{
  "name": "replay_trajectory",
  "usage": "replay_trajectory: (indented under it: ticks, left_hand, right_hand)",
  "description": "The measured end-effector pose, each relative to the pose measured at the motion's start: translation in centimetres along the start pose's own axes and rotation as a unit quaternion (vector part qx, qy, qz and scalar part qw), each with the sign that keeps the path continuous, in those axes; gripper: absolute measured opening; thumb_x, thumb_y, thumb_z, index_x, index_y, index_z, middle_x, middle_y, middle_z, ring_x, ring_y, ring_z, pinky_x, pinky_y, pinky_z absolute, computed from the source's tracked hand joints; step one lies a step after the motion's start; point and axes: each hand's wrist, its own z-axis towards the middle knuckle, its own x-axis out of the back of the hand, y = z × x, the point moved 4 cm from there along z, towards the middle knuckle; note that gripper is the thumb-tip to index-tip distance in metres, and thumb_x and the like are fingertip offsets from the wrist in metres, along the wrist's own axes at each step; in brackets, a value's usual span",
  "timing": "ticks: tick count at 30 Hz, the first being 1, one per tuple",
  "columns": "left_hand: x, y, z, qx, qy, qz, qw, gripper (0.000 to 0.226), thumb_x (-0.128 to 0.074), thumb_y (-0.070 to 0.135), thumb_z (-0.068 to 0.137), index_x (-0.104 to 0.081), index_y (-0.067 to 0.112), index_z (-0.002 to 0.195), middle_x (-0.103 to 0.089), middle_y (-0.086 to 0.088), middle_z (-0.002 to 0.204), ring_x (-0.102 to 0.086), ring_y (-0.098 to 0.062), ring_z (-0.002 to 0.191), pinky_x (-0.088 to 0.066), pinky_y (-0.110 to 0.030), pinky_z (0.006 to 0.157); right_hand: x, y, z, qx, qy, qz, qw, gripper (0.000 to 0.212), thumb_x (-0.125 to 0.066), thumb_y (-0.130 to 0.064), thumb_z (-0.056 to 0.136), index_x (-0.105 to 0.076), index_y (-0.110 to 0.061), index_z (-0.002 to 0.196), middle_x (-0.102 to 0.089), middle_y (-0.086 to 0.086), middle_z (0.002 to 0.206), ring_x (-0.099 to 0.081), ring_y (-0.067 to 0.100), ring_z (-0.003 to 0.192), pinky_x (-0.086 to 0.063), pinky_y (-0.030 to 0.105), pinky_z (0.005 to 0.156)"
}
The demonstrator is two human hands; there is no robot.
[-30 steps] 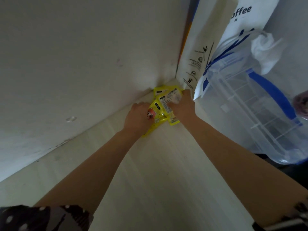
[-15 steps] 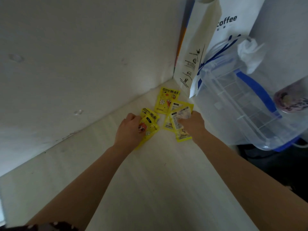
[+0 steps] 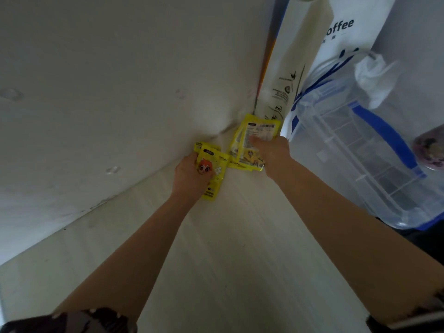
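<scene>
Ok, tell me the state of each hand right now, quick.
Left hand: closed, gripping the cartoon-face packets.
Right hand: fingers on the corner packets; whether gripping or just pressing cannot be told.
</scene>
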Motion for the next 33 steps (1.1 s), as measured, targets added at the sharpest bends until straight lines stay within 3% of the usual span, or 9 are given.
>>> replay_trajectory:
  ticks: [8, 12, 15, 19, 24, 30, 33]
  left_hand:
    - [-0.6, -0.1, 0.4, -0.007, 0.004, 0.018, 1.000, 0.025, -0.071, 0.022, 0.076, -0.061, 0.014, 0.096, -0.067, -0.006, 0.091, -0.063, -0.028, 0.085, -0.054, -0.040, 0.074]
    - [-0.5, -0.4, 0.0, -0.010, -0.001, 0.027, 1.000, 0.024, -0.071, 0.020, 0.076, -0.060, 0.012, 0.096, -0.067, -0.008, 0.092, -0.062, -0.028, 0.084, -0.053, -0.042, 0.074]
    - [-0.5, -0.8, -0.5, -0.005, 0.001, 0.026, 1.000, 0.028, -0.073, 0.020, 0.075, -0.061, 0.011, 0.099, -0.063, -0.009, 0.098, -0.059, -0.027, 0.089, -0.051, -0.038, 0.076]
    - [0.0, -1.4, -2.3, 0.010, 0.014, 0.033, 0.999, 0.026, -0.073, 0.022, 0.077, -0.059, 0.010, 0.095, -0.059, -0.008, 0.097, -0.056, -0.025, 0.087, -0.040, -0.030, 0.070]
    - [0.9, -2.1, -6.5, 0.036, 0.022, 0.040, 0.998, 0.025, -0.072, 0.026, 0.077, -0.053, 0.011, 0.082, -0.055, -0.007, 0.090, -0.050, -0.024, 0.080, -0.038, -0.032, 0.067]
    - [1.2, -3.7, -14.3, 0.098, 0.027, -0.037, 0.994, 0.034, -0.069, 0.047, 0.061, -0.060, 0.022, 0.083, -0.066, -0.002, 0.086, -0.063, -0.025, 0.080, -0.056, -0.045, 0.071]
    - [1.8, -3.4, -18.9, 0.110, 0.041, -0.064, 0.991, 0.025, -0.075, 0.035, 0.067, -0.061, 0.021, 0.083, -0.066, -0.002, 0.085, -0.064, -0.024, 0.078, -0.056, -0.043, 0.070]
  right_hand:
    - [-1.4, -0.3, 0.6, -0.019, -0.022, 0.040, 0.999, 0.017, -0.080, -0.018, 0.072, -0.066, -0.020, 0.081, -0.071, 0.007, 0.096, -0.069, 0.024, 0.088, -0.058, 0.043, 0.083]
    - [-1.8, 0.1, 0.0, -0.033, -0.064, 0.040, 0.997, 0.023, -0.075, -0.011, 0.079, -0.068, -0.008, 0.100, -0.068, 0.009, 0.096, -0.065, 0.019, 0.075, -0.057, 0.032, 0.069]
    - [-1.3, 1.2, -0.5, -0.026, -0.049, 0.012, 0.998, 0.019, -0.077, -0.016, 0.077, -0.067, -0.012, 0.093, -0.070, 0.010, 0.102, -0.068, 0.026, 0.091, -0.057, 0.041, 0.083]
    - [0.3, 2.8, -1.4, -0.011, -0.045, -0.027, 0.999, 0.051, -0.079, -0.032, 0.064, -0.066, -0.011, 0.109, -0.070, 0.009, 0.106, -0.068, 0.028, 0.095, -0.056, 0.046, 0.086]
    - [3.2, 4.5, -4.7, 0.018, -0.030, -0.075, 0.997, 0.046, -0.073, -0.030, 0.072, -0.061, -0.012, 0.113, -0.067, 0.008, 0.107, -0.067, 0.026, 0.095, -0.058, 0.043, 0.079]
    - [6.7, 7.6, -11.8, 0.025, -0.013, -0.099, 0.995, 0.036, -0.069, -0.020, 0.082, -0.055, -0.010, 0.114, -0.064, 0.010, 0.110, -0.064, 0.028, 0.097, -0.056, 0.046, 0.085]
    - [8.3, 10.3, -15.9, 0.026, -0.017, -0.101, 0.994, 0.036, -0.069, -0.018, 0.083, -0.053, -0.009, 0.115, -0.062, 0.011, 0.113, -0.063, 0.028, 0.099, -0.054, 0.041, 0.083]
